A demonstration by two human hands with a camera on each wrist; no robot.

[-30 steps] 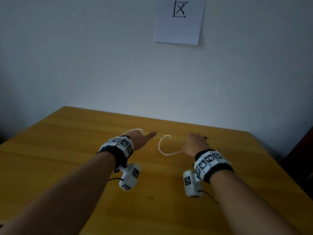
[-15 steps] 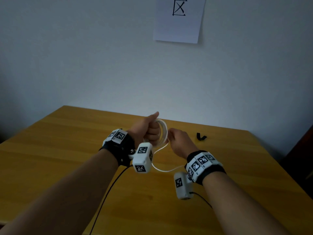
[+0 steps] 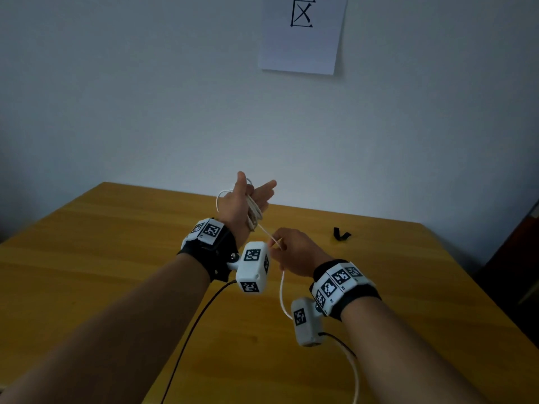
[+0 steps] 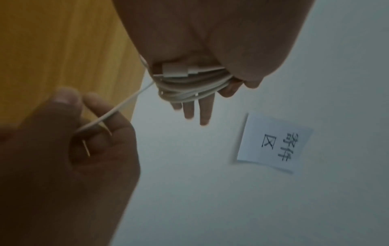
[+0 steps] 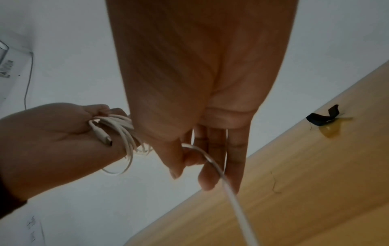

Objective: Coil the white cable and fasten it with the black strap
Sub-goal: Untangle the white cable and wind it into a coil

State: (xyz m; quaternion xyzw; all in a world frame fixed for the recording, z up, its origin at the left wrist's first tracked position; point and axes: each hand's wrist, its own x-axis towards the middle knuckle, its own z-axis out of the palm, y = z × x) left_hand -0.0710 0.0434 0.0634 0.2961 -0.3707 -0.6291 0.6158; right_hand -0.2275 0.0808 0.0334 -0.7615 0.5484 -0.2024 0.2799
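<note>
Left hand [image 3: 243, 201] raised above the table, fingers straight and spread, thumb up; thin white charging cable [image 3: 254, 212] wound in several loops around its palm, plug end lying against the palm in the wrist views; right hand [image 3: 294, 252] at 5 o'clock of the left, thumb and forefinger pinching the free run of the cable, other fingers loosely extended; from the pinch the line runs taut up to the loops at 11 o'clock, the loose tail drops down toward 6 o'clock past the right wrist camera; small black fabric strap [image 3: 341, 235] lies folded on the yellow wooden table [image 3: 87, 258] at 3 o'clock of the right hand, well apart from both hands, untouched; white paper sheet with black characters [image 3: 302, 33] on the wall at 12 o'clock; step judged: coiling in progress, tail left to wind; next move likely calls for feeding the remaining tail round the left palm with steady tension, then holding the bundle so loops don't slip while reaching for the strap.
</note>
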